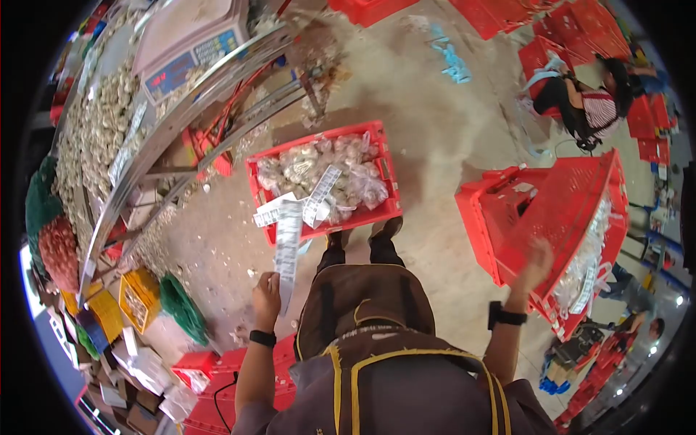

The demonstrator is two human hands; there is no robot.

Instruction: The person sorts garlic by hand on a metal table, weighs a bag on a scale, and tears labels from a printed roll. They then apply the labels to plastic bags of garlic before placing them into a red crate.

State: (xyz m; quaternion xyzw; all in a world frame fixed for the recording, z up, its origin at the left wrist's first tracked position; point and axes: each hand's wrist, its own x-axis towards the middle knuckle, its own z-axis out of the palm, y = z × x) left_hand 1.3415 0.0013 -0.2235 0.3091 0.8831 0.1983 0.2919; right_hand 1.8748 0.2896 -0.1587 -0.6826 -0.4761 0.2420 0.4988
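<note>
My left hand (267, 293) is closed round the lower part of a long strip of printed labels (288, 243). The strip's far end reaches over the near rim of a red crate (394, 174) on the floor before my feet. Inside that crate lie clear plastic bags of pale, garlic-like bulbs (301, 163), with a label sheet (321, 194) on top. Out to the right, my right hand (536, 264) is smeared by motion beside a tilted red crate (554, 210). Its fingers cannot be made out. Filled plastic bags (586, 272) show in the tilted crate.
A scale (192, 61) with a lit display stands at upper left, beside a metal-edged table heaped with bulbs (98, 138). A yellow crate (139, 299) and a green net sack (181, 308) lie lower left. A person (598, 109) sits among red crates at upper right.
</note>
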